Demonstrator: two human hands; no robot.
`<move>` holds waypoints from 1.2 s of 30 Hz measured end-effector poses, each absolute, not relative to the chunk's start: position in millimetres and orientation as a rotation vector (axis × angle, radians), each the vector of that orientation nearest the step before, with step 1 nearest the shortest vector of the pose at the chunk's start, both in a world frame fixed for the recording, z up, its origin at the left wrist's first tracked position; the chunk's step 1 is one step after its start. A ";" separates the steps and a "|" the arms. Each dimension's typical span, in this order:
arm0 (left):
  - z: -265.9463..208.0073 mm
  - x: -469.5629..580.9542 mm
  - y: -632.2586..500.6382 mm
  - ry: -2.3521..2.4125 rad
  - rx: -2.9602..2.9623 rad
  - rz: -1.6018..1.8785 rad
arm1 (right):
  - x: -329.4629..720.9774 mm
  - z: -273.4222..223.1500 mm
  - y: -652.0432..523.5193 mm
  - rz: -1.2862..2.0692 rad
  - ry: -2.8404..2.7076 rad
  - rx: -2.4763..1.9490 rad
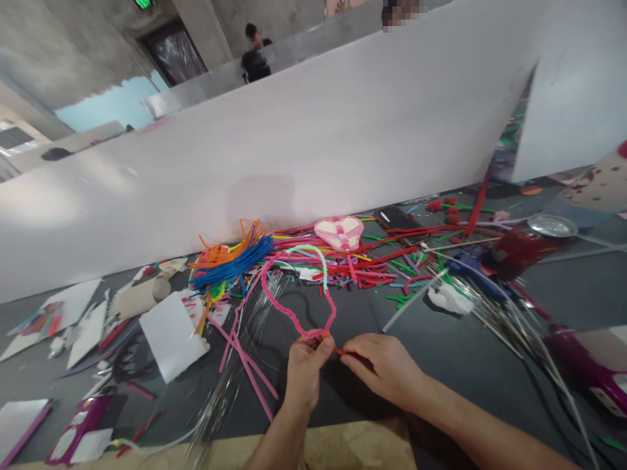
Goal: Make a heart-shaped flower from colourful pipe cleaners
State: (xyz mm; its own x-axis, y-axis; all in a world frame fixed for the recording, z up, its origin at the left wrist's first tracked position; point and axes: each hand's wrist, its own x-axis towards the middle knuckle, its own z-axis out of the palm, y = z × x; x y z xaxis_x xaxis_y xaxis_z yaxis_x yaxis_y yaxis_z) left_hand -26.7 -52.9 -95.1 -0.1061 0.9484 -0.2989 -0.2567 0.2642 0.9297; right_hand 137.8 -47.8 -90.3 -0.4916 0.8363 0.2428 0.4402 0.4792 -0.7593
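A pink and mint-green loop of twisted pipe cleaners (285,307) stands up from my left hand (307,365), whose thumb and fingers are closed on its lower end. At that same end is a short orange pipe cleaner (337,350). My right hand (385,365) pinches the orange piece's free end between thumb and forefinger, just right of the left hand. Beyond the loop lie a bundle of blue pipe cleaners (235,264), some orange ones (252,235) and a pink and white heart-shaped piece (340,233).
A white partition (313,143) rises behind the dark table. Loose metal wires (240,352) lie to the left, near a cardboard tube (142,297) and a white card (171,336). To the right are a red can (524,245), a phone (399,225) and a purple device (588,365).
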 end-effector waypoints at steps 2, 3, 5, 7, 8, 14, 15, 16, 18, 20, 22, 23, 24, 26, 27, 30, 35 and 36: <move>-94.7 -27.8 -52.0 1.258 0.738 1.211 | 140.5 -89.7 -46.0 0.836 -2.115 -1.054; -94.0 -27.9 -51.7 1.253 0.737 1.209 | 141.5 -90.1 -45.1 0.833 -2.111 -1.052; -92.1 -27.3 -51.7 1.227 0.733 1.200 | 142.8 -91.3 -43.6 0.831 -2.099 -1.046; -90.1 -26.3 -52.0 1.192 0.726 1.184 | 143.3 -92.6 -42.6 0.841 -2.083 -1.043; -89.3 -25.8 -52.1 1.174 0.722 1.175 | 143.3 -92.9 -42.3 0.848 -2.074 -1.044; -88.8 -25.4 -53.2 1.104 0.667 1.116 | 140.7 -88.3 -42.8 0.946 -2.009 -1.103; -89.4 -25.7 -53.2 1.096 0.659 1.113 | 139.8 -87.1 -43.2 0.982 -1.992 -1.124; -89.9 -26.0 -53.3 1.085 0.652 1.112 | 138.7 -86.1 -43.6 1.028 -1.965 -1.148; -90.7 -26.5 -53.3 1.053 0.635 1.116 | 135.9 -85.6 -44.6 1.162 -1.876 -1.181; -90.8 -26.2 -53.4 1.009 0.615 1.116 | 132.3 -87.1 -45.6 1.380 -1.710 -1.165; -90.0 -25.0 -53.8 0.966 0.595 1.105 | 128.5 -90.0 -46.4 1.652 -1.469 -1.094; -89.4 -24.0 -54.2 0.947 0.582 1.105 | 126.7 -91.5 -46.8 1.787 -1.332 -1.046; -88.6 -22.9 -54.7 0.930 0.566 1.104 | 125.2 -92.8 -47.1 1.907 -1.195 -0.998; -87.1 -20.7 -55.7 0.898 0.532 1.100 | 123.0 -94.3 -48.0 2.087 -0.975 -0.918; -86.3 -19.7 -56.2 0.884 0.517 1.097 | 122.4 -94.6 -48.6 2.151 -0.894 -0.888; -84.4 -17.9 -57.2 0.852 0.489 1.061 | 121.4 -94.3 -50.7 2.270 -0.757 -0.830; -81.2 -17.8 -56.2 0.840 0.504 1.098 | 118.4 -94.2 -53.3 2.332 -0.759 -0.772; -80.9 -17.8 -55.8 0.842 0.504 1.112 | 117.7 -94.4 -53.6 2.309 -0.779 -0.772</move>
State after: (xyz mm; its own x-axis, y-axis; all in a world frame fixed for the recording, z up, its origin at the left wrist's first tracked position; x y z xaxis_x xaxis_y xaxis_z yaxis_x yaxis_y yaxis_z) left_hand -17.8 -55.8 -80.9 0.1931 0.9228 -0.3333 -0.5709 0.3819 0.7267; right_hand 117.7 -53.6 -94.4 -0.6661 0.6680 -0.3318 -0.3305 -0.6632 -0.6715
